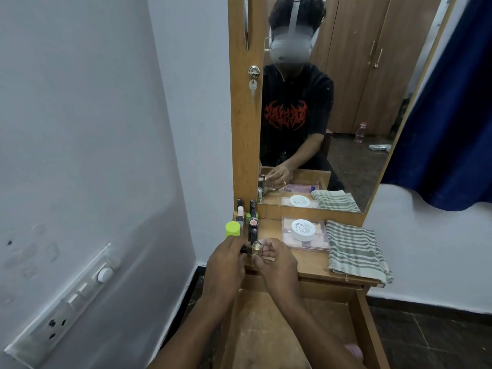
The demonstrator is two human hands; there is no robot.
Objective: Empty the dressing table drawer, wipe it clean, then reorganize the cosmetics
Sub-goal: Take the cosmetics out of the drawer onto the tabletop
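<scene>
Soft, even indoor light fills the scene, moderately bright with a cool, slightly grey cast; its source is outside the frame. The white wall (80,129) on the left is smoothly lit, darkening gently toward the bottom corner. Shadows are faint and diffuse, with no hard edges. The open drawer (279,328) at the bottom looks dimmer than the table (314,265) top above it. The mirror (332,115) shows no strong glare, only fine specks on its surface. Wide-angle distortion bends straight lines, so the mirror frame and switch panel (66,302) lean noticeably. The overall picture is slightly soft, and the forearms near the bottom edge are blurrier.
</scene>
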